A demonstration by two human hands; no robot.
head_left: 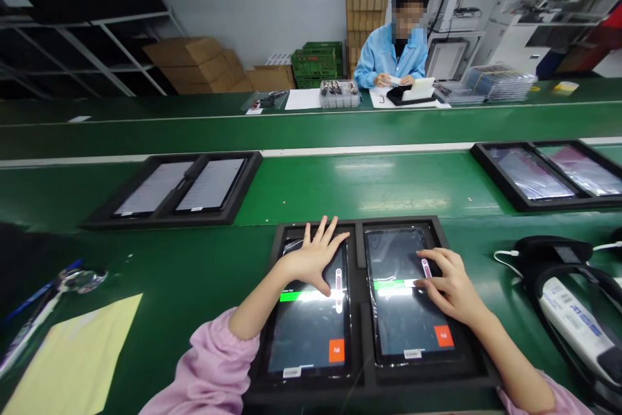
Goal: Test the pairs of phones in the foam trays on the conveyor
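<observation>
A black foam tray [360, 311] in front of me holds two lit tablets side by side. My left hand [313, 258] lies spread on the upper part of the left tablet [306, 331], fingers apart, thumb near a green bar on the screen. My right hand [449, 285] rests on the right tablet [405, 311], fingertips touching the screen by its green bar. Each screen shows an orange "Fail" button low on the right. Neither hand holds anything.
Two more trays of tablets [177, 188] [549, 172] sit on the green conveyor belt beyond. A yellow sheet [72, 363] lies at the left, a scanner and cables [573, 311] at the right. A person in a blue coat [393, 52] works across the line.
</observation>
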